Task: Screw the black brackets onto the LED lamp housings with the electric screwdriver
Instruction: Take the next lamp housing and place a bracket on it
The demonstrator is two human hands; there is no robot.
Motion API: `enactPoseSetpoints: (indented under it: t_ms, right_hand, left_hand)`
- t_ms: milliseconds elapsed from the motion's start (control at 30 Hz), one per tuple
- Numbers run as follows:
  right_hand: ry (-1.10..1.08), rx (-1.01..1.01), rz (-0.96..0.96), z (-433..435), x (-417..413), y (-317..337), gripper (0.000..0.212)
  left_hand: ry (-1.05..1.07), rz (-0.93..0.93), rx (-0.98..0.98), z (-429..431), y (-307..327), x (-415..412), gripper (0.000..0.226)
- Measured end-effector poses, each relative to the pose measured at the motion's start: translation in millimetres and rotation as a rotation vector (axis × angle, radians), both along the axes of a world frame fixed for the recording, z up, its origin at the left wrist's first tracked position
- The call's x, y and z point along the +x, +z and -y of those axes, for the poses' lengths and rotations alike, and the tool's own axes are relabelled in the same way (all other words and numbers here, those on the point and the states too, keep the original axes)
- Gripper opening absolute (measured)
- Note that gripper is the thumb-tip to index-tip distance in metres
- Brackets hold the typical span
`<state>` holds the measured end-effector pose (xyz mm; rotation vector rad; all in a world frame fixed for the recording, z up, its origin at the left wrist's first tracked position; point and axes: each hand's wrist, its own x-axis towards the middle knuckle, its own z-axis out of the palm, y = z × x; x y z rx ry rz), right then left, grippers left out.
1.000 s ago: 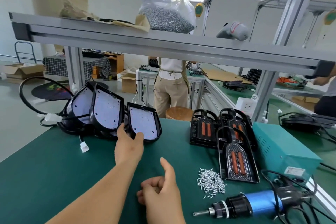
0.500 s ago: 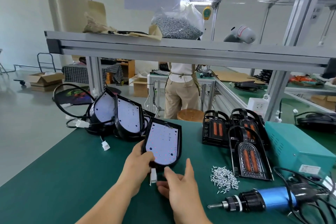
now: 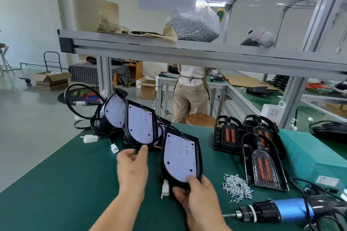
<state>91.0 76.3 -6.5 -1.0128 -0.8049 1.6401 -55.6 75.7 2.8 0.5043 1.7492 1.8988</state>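
Evidently work is only starting: the right hand [image 3: 199, 199] is gripping 1 black, white-faced LED lamp housing [image 3: 180, 157] above the green mat [image 3: 65, 184], the left hand [image 3: 132, 165] hovering slack and empty, black brackets [image 3: 262, 169] and blue electric screwdriver [image 3: 289, 212] lying untouched.

Three LED lamp housings [image 3: 181, 157] show white boards, centre and centre-left of the frame; three black brackets [image 3: 262, 163] sit at right; one electric screwdriver [image 3: 277, 212] at lower right; one loose screw pile [image 3: 237, 187]; one bag of screws [image 3: 191, 28] at top; one teal box [image 3: 315, 155].
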Motion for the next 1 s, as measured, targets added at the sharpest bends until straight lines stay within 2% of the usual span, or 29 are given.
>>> enactPoseSetpoints:
  t_ms: [67,167,267,300,400,500,600,667,767,833,933,1000]
  right_hand:
    - [-0.014,0.012,0.004,-0.5,-2.1,-2.6,0.020]
    - [-0.014,0.041,-0.027,0.2,-5.1,-4.0,0.022]
    - [0.031,0.071,0.042,-1.6,-2.4,-5.8,0.046]
    - [0.035,0.099,0.118,-3.4,-1.0,-7.7,0.055]
    - [0.026,0.274,0.516,1.8,-0.9,-6.4,0.079]
    - [0.155,0.420,0.799,12.1,-10.1,-4.5,0.099]
    - [0.285,0.529,1.095,17.8,-16.4,-3.4,0.096]
    - [0.318,0.553,1.223,18.5,-18.0,0.9,0.086]
    - [0.269,0.547,1.232,18.1,-20.9,3.1,0.071]
    - [0.231,0.544,1.185,18.1,-19.4,2.4,0.070]
    - [0.219,0.531,1.002,13.4,-11.2,-1.0,0.072]
    - [0.191,0.516,0.814,9.6,-6.1,-1.4,0.062]
  left_hand:
    - [0.098,0.085,-0.025,-7.0,5.8,-13.3,0.045]
    - [0.030,0.111,-0.062,-21.0,13.6,-26.3,0.047]
    - [0.001,0.029,-0.117,-33.7,25.3,-32.8,0.040]
    - [0.000,0.029,-0.125,-37.2,28.4,-34.2,0.034]
    - [0.034,0.058,-0.114,-42.2,34.2,-39.9,0.025]
    - [0.024,0.174,0.006,-42.7,37.7,-50.7,0.035]
    - [-0.075,0.298,0.131,-37.3,42.0,-58.1,0.042]
    - [-0.131,0.328,0.217,-29.8,47.5,-55.8,0.037]
    - [-0.260,0.439,0.353,-13.2,55.5,-38.0,0.026]
    - [-0.398,0.517,0.398,-0.9,55.0,-20.6,0.033]
    - [-0.563,0.576,0.389,15.5,42.4,6.4,0.040]
    - [-0.618,0.604,0.355,23.2,30.8,21.4,0.043]
